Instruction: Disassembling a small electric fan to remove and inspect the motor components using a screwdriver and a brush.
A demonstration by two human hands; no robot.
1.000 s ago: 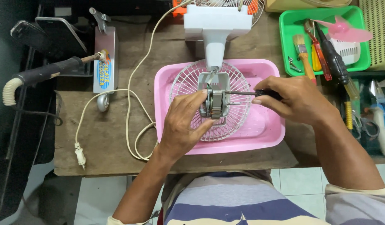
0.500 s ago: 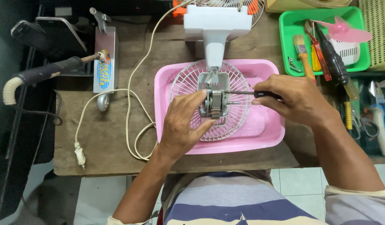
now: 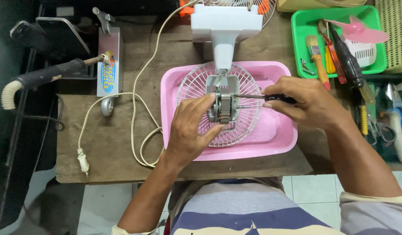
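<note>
A small fan motor [image 3: 225, 108] sits on a white wire fan guard [image 3: 248, 126] inside a pink tray [image 3: 279, 135]. My left hand [image 3: 190, 130] grips the motor from the left side. My right hand [image 3: 303, 102] holds a black-handled screwdriver [image 3: 270, 98] whose thin shaft points left and touches the top of the motor. The white fan stand and base [image 3: 225, 26] rise from the far edge of the tray.
A cream power cord [image 3: 135, 126] with its plug [image 3: 82, 160] loops over the wooden table [image 3: 105, 148]. A green tray [image 3: 340, 65] at the right holds a brush, tools and pink fan blades. More hand tools lie at the far right. A soldering tool [image 3: 44, 76] rests at the left.
</note>
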